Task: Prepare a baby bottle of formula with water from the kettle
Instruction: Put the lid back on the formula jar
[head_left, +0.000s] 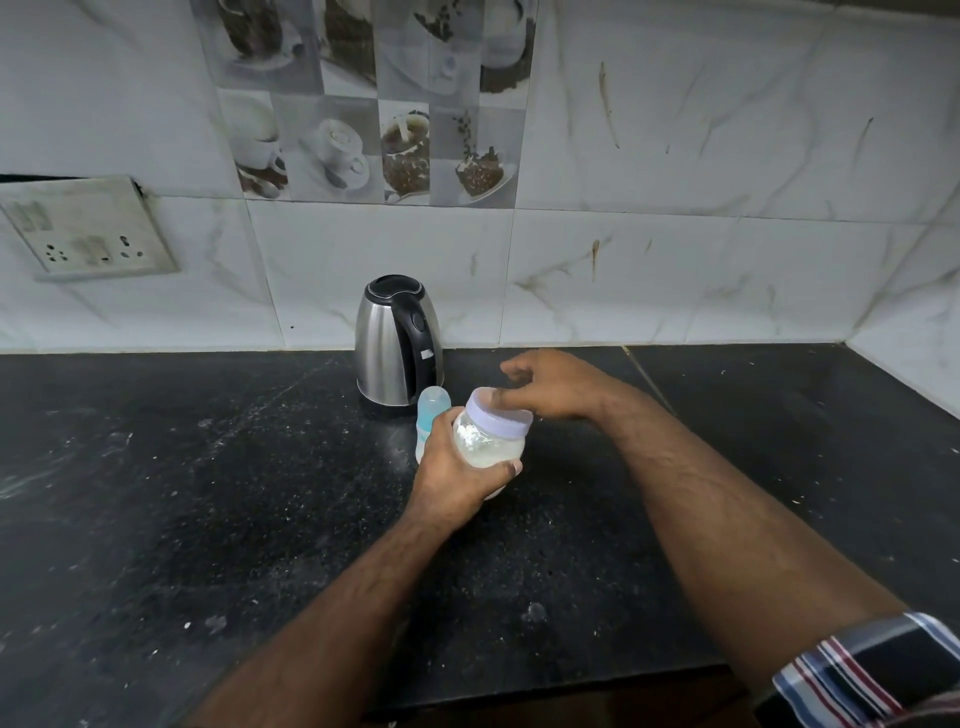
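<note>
Nearest, a striped sleeve (852, 670) at the right edge, over a dark speckled counter (208, 519). Farther in, left hand (457, 467) wrapped round a clear jar (488, 441) of white powder, tilted and seemingly lifted off the counter. Just above, right hand (550, 384) over the jar's lilac lid (501, 413), fingers loosely curled, thumb touching the lid, no firm grip visible. Behind the left hand, a capped baby bottle (431, 410) standing upright. Beyond, a steel kettle (397, 340) by the tiled wall (675, 208); a socket plate (88, 228) far left.

Lilac-lidded jar (491, 434), speckled black counter (208, 493)
</note>
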